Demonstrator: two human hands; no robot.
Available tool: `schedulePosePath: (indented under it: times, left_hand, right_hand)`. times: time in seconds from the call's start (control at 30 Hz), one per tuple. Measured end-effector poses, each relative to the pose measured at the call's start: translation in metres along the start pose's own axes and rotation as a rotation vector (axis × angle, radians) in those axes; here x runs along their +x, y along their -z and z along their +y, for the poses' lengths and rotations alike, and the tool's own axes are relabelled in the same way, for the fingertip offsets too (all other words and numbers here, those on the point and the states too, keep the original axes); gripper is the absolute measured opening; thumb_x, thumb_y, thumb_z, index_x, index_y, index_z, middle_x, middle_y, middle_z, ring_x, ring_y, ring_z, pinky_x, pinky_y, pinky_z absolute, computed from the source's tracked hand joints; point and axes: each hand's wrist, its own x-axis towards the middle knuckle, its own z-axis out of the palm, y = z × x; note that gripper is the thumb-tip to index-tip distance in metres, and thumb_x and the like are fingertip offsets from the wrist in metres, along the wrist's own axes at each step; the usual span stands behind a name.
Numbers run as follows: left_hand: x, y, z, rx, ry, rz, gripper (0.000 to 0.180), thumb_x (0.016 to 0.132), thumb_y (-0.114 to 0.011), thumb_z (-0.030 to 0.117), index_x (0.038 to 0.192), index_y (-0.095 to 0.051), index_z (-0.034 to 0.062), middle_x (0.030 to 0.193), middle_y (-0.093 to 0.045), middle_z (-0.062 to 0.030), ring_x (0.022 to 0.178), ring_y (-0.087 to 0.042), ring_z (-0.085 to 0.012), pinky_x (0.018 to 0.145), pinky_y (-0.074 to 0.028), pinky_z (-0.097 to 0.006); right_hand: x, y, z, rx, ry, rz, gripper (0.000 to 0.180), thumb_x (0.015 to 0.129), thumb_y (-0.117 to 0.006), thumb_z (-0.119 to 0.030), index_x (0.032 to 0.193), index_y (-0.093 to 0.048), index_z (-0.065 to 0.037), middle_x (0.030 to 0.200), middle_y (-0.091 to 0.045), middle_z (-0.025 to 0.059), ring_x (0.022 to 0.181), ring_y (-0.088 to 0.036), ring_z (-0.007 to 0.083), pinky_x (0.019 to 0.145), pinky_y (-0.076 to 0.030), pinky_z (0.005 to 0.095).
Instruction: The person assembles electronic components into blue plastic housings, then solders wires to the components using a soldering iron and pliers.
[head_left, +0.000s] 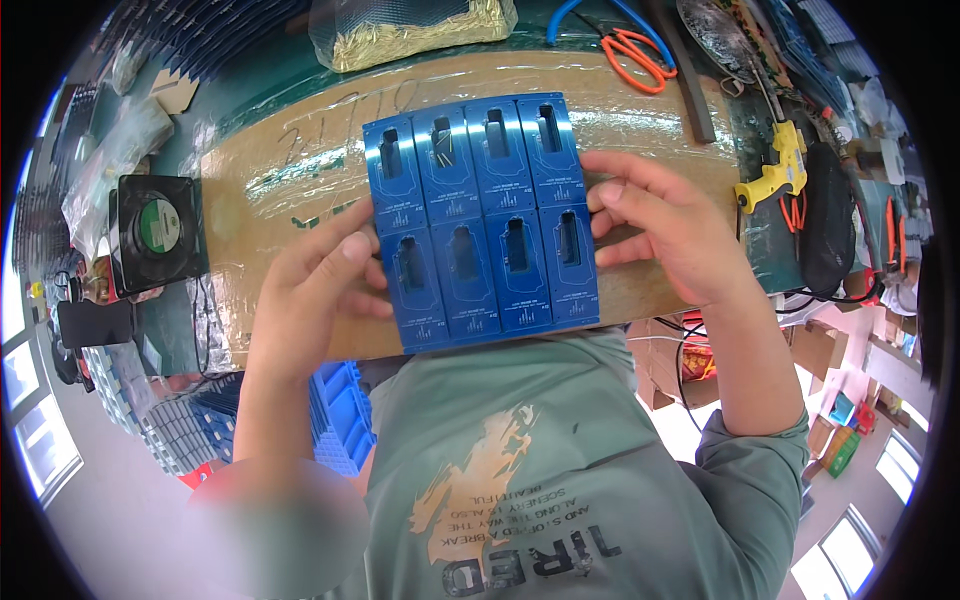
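A blue circuit board panel point(470, 225) with two rows of boards, each with a slot-like cutout, is held over the near part of the work surface. My left hand point(325, 265) grips its left edge, thumb and fingers bent against the side. Along the opposite edge, my right hand point(655, 225) holds it between thumb and fingers. A few thin pale slivers show in one cutout of the far row; what they are I cannot tell.
The tape-covered brown cardboard sheet point(270, 170) lies under the panel. Beyond it sits a clear tray point(420, 35) of small brass-coloured pins. Orange-handled pliers point(635, 60) lie far right, near a yellow soldering gun point(780, 170) and a black case point(828, 220). A black fan point(155, 235) stands left.
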Motion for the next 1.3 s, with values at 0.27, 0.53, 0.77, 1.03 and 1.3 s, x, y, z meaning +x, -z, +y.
schedulePosePath:
  times: [0.27, 0.53, 0.77, 1.03, 1.3]
  left_hand:
    - [0.019, 0.005, 0.010, 0.074, -0.023, 0.040, 0.055, 0.097, -0.061, 0.029, 0.134, -0.054, -0.0107, 0.100, -0.063, -0.0063, 0.087, -0.060, -0.0135, 0.074, -0.054, -0.027]
    - [0.048, 0.010, 0.019, -0.069, -0.031, 0.070, 0.043, 0.099, -0.056, 0.028, 0.127, -0.059, -0.0053, 0.099, -0.066, -0.0074, 0.086, -0.063, -0.0166, 0.073, -0.054, -0.031]
    - [0.050, 0.030, 0.005, -0.103, -0.041, 0.082, 0.045, 0.098, -0.059, 0.029, 0.128, -0.059, -0.0053, 0.104, -0.066, -0.0079, 0.086, -0.063, -0.0156, 0.072, -0.054, -0.030]
    - [0.054, 0.018, 0.012, -0.084, -0.010, 0.081, 0.051, 0.100, -0.058, 0.032, 0.134, -0.054, -0.0058, 0.103, -0.061, -0.0046, 0.084, -0.061, -0.0119, 0.067, -0.053, -0.025]
    - [0.052, 0.020, 0.013, -0.039, -0.034, 0.077, 0.049, 0.099, -0.059, 0.029, 0.134, -0.055, -0.0042, 0.103, -0.060, -0.0033, 0.083, -0.061, -0.0107, 0.066, -0.054, -0.024]
  right_hand:
    - [0.012, 0.009, -0.005, -0.028, 0.004, -0.029, 0.044, 0.096, -0.060, -0.027, 0.129, -0.059, 0.001, 0.105, -0.062, 0.0069, 0.096, -0.061, 0.0167, 0.081, -0.056, 0.0326]
    - [0.038, 0.015, -0.024, 0.030, 0.008, -0.012, 0.042, 0.094, -0.064, -0.029, 0.124, -0.062, 0.001, 0.104, -0.063, 0.0088, 0.092, -0.063, 0.0181, 0.081, -0.057, 0.0331]
    - [0.061, 0.016, -0.005, 0.163, -0.050, -0.086, 0.034, 0.092, -0.065, -0.028, 0.110, -0.065, 0.001, 0.100, -0.064, 0.0121, 0.088, -0.065, 0.0218, 0.076, -0.058, 0.0367]
    - [0.055, 0.013, -0.012, 0.174, -0.052, -0.037, 0.020, 0.090, -0.063, -0.020, 0.093, -0.066, -0.001, 0.089, -0.062, 0.0086, 0.074, -0.062, 0.0184, 0.064, -0.056, 0.0323]
    - [0.059, 0.010, -0.009, 0.183, -0.002, -0.037, 0.020, 0.090, -0.062, -0.015, 0.099, -0.064, 0.003, 0.091, -0.062, 0.0116, 0.073, -0.063, 0.0235, 0.060, -0.057, 0.0371]
